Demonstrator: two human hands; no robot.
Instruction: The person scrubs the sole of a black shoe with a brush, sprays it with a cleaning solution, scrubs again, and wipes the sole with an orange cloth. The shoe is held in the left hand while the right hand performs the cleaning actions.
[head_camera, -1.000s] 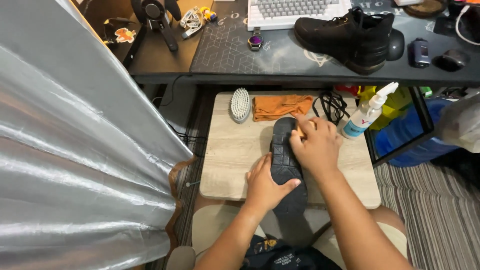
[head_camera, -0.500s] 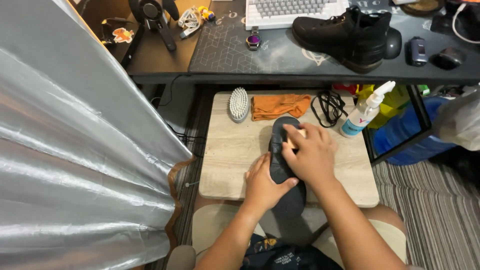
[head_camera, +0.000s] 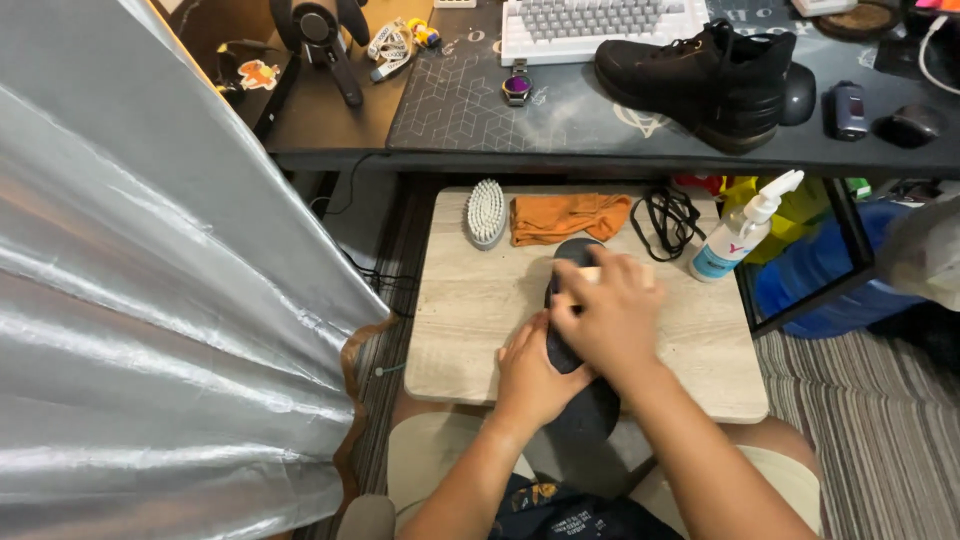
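Observation:
A black insole (head_camera: 586, 412) lies lengthwise on a small wooden table (head_camera: 470, 310), its near end hanging over the table's front edge. My left hand (head_camera: 532, 375) grips the insole at its left side near the middle. Over the insole's upper half, my right hand (head_camera: 612, 318) is closed on a small pale block (head_camera: 592, 274) and presses it against the insole. The insole's far tip (head_camera: 578, 249) shows just beyond my fingers. Most of the block is hidden by my fingers.
On the table's far edge lie a white brush (head_camera: 487, 212), an orange cloth (head_camera: 568, 216), black laces (head_camera: 668, 216) and a spray bottle (head_camera: 740, 232). A black shoe (head_camera: 700, 78) and keyboard (head_camera: 600, 24) sit on the dark desk beyond. A silver curtain (head_camera: 150, 300) hangs left.
My right hand has slid down the insole from its far end toward me with the pale block. My left hand has kept its hold on the insole.

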